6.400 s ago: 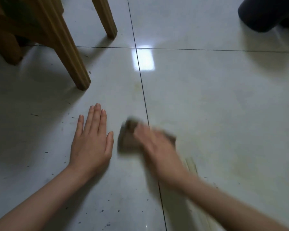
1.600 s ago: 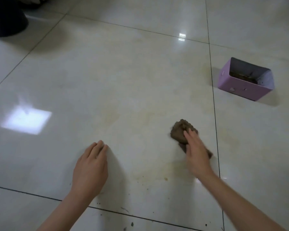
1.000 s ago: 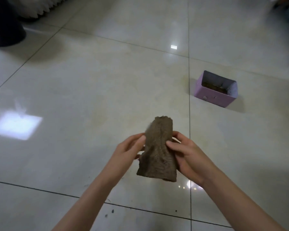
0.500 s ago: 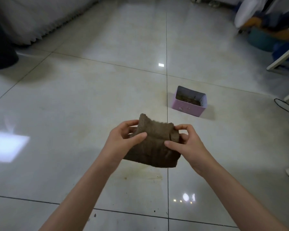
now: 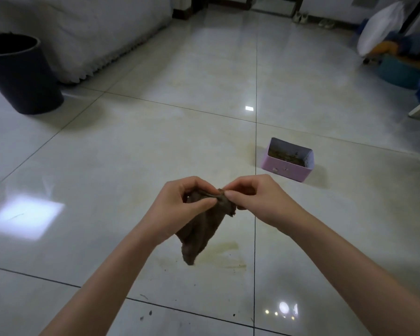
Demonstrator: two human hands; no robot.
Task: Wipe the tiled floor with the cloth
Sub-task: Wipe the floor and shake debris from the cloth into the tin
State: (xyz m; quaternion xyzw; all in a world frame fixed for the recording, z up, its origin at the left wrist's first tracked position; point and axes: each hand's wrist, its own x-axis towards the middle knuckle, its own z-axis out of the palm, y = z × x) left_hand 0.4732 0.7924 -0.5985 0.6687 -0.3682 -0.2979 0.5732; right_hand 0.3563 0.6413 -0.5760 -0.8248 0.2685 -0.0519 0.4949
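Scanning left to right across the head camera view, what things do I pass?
From the left: black bin → brown cloth → pink box → teal tub.

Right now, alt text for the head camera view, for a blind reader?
The left hand and right hand pinch the top of a brown cloth hanging above a glossy tiled floor. A yellowish smear lies below it; a pink box sits beyond, a black bin far left.
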